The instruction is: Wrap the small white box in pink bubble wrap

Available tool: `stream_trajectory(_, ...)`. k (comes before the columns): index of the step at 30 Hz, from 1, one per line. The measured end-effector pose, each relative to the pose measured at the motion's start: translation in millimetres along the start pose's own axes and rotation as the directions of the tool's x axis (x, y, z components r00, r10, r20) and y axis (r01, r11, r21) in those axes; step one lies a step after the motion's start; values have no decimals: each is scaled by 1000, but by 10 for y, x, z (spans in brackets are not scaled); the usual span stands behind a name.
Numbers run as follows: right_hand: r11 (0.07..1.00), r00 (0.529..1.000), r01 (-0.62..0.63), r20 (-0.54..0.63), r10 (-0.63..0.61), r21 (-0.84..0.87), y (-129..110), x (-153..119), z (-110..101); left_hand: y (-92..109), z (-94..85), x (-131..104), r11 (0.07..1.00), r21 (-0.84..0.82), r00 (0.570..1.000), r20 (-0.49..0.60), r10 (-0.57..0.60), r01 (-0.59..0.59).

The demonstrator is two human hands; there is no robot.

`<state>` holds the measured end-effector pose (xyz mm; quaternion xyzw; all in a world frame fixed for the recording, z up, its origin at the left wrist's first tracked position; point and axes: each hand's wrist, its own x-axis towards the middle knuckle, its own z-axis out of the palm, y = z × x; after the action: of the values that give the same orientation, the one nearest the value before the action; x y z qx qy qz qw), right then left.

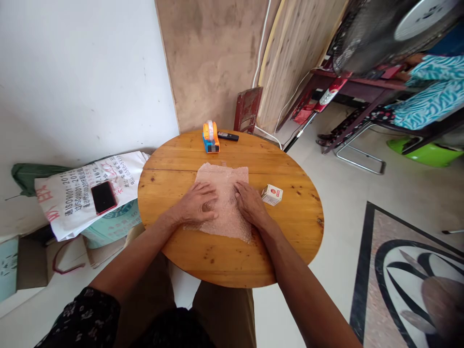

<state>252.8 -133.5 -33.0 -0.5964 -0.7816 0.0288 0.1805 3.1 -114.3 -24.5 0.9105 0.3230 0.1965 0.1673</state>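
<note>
Both hands lie flat, palms down, fingers spread, on a pink bubble wrap sheet (pixel 224 193) at the centre of the round wooden tabletop (pixel 203 261); neither grips anything. Left hand (pixel 198 204) presses the sheet's near-left part, right hand (pixel 251 203) its near-right part, thumbs close but whether they touch is hard to tell. The hands hide part of the sheet; its near-right corner shows past the right wrist. W/ the sheet as landmark: just right of it, apart from the right hand, sits a small white-and-red box (pixel 271 195), print too small to read. Beyond it, at the tabletop's far edge, stands an orange-and-blue tape dispenser (pixel 210 137), w/ a dark slim object (pixel 228 136) beside it, type unclear. Something small and clear glints btwn dispenser and sheet, can't make it out. Left of the sheet, off the tabletop, a printed white sack (pixel 76 193) carries a phone in a red case (pixel 103 197), screen dark. Far behind the sheet, a red wooden chair (pixel 248 109) leans by plywood boards. Far right, a fan (pixel 384 34) is cut off by the frame edge, above a dark bench (pixel 362 89). Pale tile floor w/ a dark patterned inlay (pixel 406 275) to the right, partly cut off.
</note>
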Motion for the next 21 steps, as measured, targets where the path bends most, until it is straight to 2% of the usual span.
stream_trajectory(3, 1000, 1000, -3, -18, 3, 7, 7, 14, 25, 20, 8, 5, 1000, -11, 999, 47, -10, 11)
stream_trajectory(9, 999, 998, -36, -57, 36, 10, -21, 48, -14, 12, -8, 20, 1000, 19, 998, 67, -19, 18)
stream_trajectory(12, 999, 986, -24, -167, 31, 43, -42, 17, -180, -3, -4, 24, 1000, 24, 997, 69, -20, 18)
stream_trajectory(16, 994, 948, 3, -317, 33, 113, 61, -121, -533, -26, 15, 20, 999, 40, 999, 49, 7, -9)
stream_trajectory(18, 994, 944, -28, -324, 61, 104, 185, -209, -679, -33, 24, 16, 999, 49, 999, 41, 11, -13)
stream_trajectory(21, 977, 950, -206, -227, 214, 56, 408, -323, -768, -32, 28, 15, 998, 56, 999, 40, 9, -12)
